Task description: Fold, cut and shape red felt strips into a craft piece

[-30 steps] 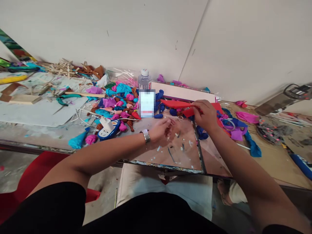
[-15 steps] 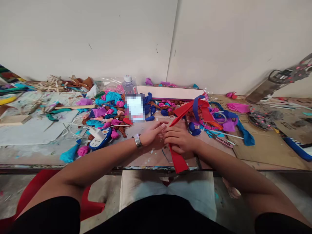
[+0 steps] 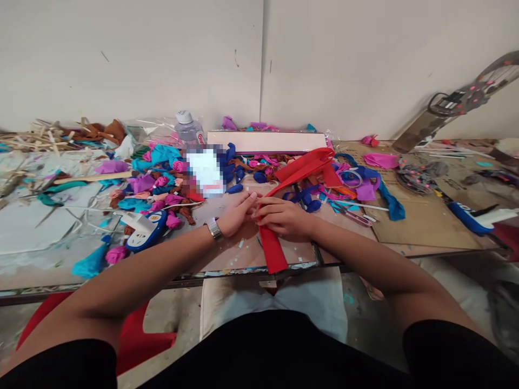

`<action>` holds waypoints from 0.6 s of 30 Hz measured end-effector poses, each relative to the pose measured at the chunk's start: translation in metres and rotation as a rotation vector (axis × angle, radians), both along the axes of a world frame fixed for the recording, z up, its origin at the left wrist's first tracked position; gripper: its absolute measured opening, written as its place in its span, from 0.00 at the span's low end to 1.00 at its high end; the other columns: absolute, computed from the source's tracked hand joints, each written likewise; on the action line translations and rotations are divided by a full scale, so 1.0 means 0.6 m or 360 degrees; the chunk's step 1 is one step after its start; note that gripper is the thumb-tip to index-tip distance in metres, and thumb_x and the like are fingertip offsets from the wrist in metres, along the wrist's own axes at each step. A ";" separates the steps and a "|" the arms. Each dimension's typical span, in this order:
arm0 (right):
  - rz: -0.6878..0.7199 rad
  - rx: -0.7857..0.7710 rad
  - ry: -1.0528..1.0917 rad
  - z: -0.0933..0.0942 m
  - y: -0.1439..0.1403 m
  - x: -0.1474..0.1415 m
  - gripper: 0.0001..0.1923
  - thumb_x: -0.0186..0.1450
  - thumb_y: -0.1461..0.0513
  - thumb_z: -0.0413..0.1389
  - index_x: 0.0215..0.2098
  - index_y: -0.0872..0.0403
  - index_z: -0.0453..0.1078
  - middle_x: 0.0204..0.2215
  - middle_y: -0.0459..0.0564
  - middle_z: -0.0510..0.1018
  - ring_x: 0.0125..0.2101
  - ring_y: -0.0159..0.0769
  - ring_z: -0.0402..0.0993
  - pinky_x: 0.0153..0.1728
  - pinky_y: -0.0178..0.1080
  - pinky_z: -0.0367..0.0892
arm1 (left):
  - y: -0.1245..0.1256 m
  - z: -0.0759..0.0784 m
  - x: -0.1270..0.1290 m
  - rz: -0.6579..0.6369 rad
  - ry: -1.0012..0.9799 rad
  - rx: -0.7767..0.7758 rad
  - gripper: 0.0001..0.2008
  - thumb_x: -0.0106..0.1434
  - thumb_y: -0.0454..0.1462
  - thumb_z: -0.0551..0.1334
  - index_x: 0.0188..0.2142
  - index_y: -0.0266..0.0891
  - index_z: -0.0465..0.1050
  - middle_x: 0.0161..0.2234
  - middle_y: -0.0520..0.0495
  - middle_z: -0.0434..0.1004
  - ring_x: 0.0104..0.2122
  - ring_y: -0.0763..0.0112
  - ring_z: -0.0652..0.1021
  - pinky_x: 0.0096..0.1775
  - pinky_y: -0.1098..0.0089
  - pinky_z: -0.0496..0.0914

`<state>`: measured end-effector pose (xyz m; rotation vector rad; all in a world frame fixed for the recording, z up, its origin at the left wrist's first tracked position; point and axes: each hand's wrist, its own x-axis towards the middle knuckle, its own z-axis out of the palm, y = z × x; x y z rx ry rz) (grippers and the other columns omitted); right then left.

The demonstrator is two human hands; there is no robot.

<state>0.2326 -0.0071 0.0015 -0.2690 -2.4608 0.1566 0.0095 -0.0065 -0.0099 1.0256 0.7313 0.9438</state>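
A long red strip of crepe paper (image 3: 272,249) runs from the table's front edge back to a red bundle (image 3: 308,162) at the middle rear. My right hand (image 3: 284,219) lies on top of the strip and grips it near the table's front. My left hand (image 3: 239,215), with a watch on the wrist, touches the strip's left edge with its fingertips, right against my right hand. Both hands rest on a brown board (image 3: 227,256) on the table.
A heap of small pink, blue, turquoise and brown paper buds (image 3: 170,181) lies to the left, beside a water bottle (image 3: 188,129) and a blue-white power strip (image 3: 141,232). A long white box (image 3: 267,141) stands at the back. Blue and purple scraps (image 3: 373,189) lie right.
My right hand has pulled the red strip from the rear pile toward the front edge and pressed it down. My left hand came to meet it. The view has shifted right.
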 end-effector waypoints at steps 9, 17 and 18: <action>0.0064 -0.0196 -0.0108 0.008 -0.010 -0.005 0.14 0.66 0.73 0.56 0.44 0.51 0.77 0.55 0.52 0.87 0.64 0.44 0.77 0.67 0.50 0.73 | 0.009 -0.009 -0.006 -0.0007 0.0020 -0.0083 0.30 0.62 0.57 0.75 0.52 0.38 0.78 0.45 0.44 0.82 0.34 0.73 0.79 0.32 0.74 0.73; 0.0106 -0.0195 -0.0136 0.008 -0.013 -0.007 0.12 0.62 0.72 0.55 0.39 0.51 0.73 0.54 0.55 0.87 0.57 0.46 0.81 0.61 0.49 0.72 | 0.008 0.001 -0.005 -0.0061 0.0148 0.0012 0.30 0.58 0.48 0.80 0.54 0.40 0.75 0.50 0.43 0.81 0.40 0.69 0.81 0.33 0.74 0.73; 0.0111 -0.0194 -0.0134 0.009 -0.013 -0.007 0.11 0.62 0.72 0.55 0.38 0.51 0.73 0.53 0.55 0.87 0.57 0.46 0.80 0.61 0.49 0.72 | 0.008 0.002 -0.005 -0.0072 0.0150 0.0009 0.30 0.58 0.48 0.79 0.55 0.40 0.74 0.47 0.44 0.82 0.38 0.70 0.80 0.32 0.74 0.72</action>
